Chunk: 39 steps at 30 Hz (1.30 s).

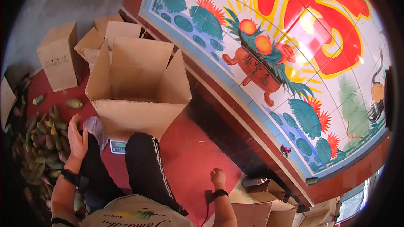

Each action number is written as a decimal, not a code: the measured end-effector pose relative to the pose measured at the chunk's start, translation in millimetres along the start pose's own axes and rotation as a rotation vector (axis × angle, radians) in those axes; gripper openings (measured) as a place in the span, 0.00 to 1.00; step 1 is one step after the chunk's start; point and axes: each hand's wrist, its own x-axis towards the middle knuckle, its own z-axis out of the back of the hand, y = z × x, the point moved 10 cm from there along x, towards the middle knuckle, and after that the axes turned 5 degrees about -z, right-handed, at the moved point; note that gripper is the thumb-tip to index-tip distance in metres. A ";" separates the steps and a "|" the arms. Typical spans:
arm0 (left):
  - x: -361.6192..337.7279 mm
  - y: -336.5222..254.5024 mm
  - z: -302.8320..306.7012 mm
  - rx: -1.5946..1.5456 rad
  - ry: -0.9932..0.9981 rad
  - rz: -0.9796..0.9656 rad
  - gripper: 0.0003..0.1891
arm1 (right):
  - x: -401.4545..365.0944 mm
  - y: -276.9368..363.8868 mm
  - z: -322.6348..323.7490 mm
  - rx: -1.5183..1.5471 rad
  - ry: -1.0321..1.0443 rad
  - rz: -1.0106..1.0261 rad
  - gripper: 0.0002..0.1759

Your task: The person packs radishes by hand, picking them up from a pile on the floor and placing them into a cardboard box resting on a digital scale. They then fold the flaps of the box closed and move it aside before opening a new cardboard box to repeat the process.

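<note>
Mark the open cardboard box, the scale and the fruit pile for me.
open cardboard box (139, 115), head view, on its front wall.
scale (118, 146), head view, on its display panel.
fruit pile (44, 143), head view, on the middle of the heap.

Greenish mangoes (45, 145), heaped at left

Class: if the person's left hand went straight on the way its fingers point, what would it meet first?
Most likely the lone oval green-yellow mango on the red floor, just past the left hand. The big open brown cardboard box lies beside that line. Depth is uncertain.
</note>
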 end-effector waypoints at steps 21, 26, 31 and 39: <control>2.2 -19.5 0.5 0.071 0.011 -0.068 0.26 | -36.9 385.7 212.2 0.445 -0.442 0.967 0.24; 1.7 -19.6 1.4 0.082 0.006 -0.052 0.25 | -44.1 401.2 184.6 0.294 -0.398 0.955 0.32; 1.6 -19.7 3.2 0.065 -0.002 -0.056 0.25 | -56.5 384.8 178.4 0.203 -0.434 0.910 0.34; 0.5 -20.9 5.9 0.054 -0.015 -0.068 0.26 | -71.2 351.4 123.4 0.315 -0.402 0.931 0.30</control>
